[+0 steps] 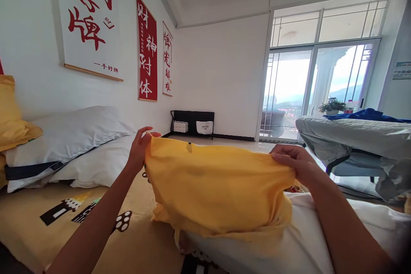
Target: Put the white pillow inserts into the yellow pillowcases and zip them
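Observation:
A yellow pillowcase [218, 184] is stretched between my two hands, its upper edge held up off the bed. My left hand [141, 147] pinches its upper left corner. On the other side, my right hand [290, 160] grips the upper right corner, thumb on top. The lower part of the case drapes over the near end of a white pillow [305, 231], which lies on the bed at the lower right. How far the pillow reaches into the case is hidden by the cloth.
White pillows [93, 137] are stacked at the left by the wall, next to a yellow-covered cushion [13, 115]. A patterned tan sheet [80, 231] covers the bed. A plastic-covered table [353, 132] and a grey chair [356, 162] stand at the right, near glass sliding doors [289, 94].

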Available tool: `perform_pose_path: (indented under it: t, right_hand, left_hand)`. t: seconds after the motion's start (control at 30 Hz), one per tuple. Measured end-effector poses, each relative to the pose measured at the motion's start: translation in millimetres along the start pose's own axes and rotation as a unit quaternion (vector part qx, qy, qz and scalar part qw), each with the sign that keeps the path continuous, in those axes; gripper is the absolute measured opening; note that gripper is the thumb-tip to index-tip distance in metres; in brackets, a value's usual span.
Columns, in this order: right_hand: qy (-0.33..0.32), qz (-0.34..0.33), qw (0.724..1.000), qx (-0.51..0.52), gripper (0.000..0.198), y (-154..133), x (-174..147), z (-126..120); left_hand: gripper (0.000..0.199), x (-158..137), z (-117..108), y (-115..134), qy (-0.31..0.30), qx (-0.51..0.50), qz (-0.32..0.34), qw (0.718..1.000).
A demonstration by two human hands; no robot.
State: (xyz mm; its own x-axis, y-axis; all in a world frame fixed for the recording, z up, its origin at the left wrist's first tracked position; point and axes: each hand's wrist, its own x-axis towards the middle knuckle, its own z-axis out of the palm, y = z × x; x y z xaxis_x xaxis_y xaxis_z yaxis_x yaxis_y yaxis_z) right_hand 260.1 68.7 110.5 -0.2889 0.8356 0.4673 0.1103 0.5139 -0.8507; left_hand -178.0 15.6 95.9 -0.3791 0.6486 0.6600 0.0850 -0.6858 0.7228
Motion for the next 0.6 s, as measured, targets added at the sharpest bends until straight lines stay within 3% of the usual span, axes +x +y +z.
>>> perform_pose_path:
  t: [0.1, 0.2, 0.27, 0.43, 0.6]
  right_hand:
    - [-0.117, 0.04, 0.989, -0.079, 0.037, 15.1, -2.1, -14.5]
    - [-0.129, 0.04, 0.987, -0.085, 0.039, 30.0, -4.0, -21.7]
    - [-0.11, 0.044, 0.991, -0.057, 0.041, 35.8, -5.8, -21.5]
    - [-0.003, 0.026, 0.999, 0.033, 0.039, 34.2, -15.1, -16.2]
    - [0.039, 0.021, 0.998, 0.047, 0.042, 35.2, -24.4, -26.1]
  left_hand:
    - [0.069, -18.2, -16.5, -19.7, -0.065, 0.014, -0.028, 0.997]
    - [0.067, -27.5, -30.5, -36.6, -0.136, 0.039, -0.05, 0.989]
    - [0.058, -29.3, -29.4, -43.1, -0.151, 0.066, -0.066, 0.984]
    - [0.044, -28.9, 5.7, -54.9, -0.068, 0.183, -0.096, 0.976]
    - [0.043, -27.3, 31.9, -66.5, 0.055, 0.239, -0.031, 0.969]
